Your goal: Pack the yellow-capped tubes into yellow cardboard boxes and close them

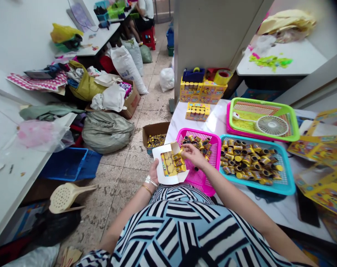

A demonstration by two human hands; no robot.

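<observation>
My left hand (154, 172) grips the side of an open cardboard box (166, 179), white on its flaps, with a cut-out window. Rows of small yellow cylinders (169, 165) show through the window and at the box's open right end. My right hand (195, 155) is at that open end, thumb and fingers pinched on a small yellow cylinder that they partly cover. Beneath that hand stands a pink basket (203, 184) with more yellow-and-black cylinders. To its right is a blue basket (288, 177) heaped with the same cylinders (247, 159).
A green basket (294, 126) holding a small white fan (272, 125) sits behind the blue one. Filled yellow boxes (197, 112) and tape dispensers (194, 74) stand at the back. Flat yellow cartons (324, 178) lie right. A carton (154, 129) of cylinders is left of the table.
</observation>
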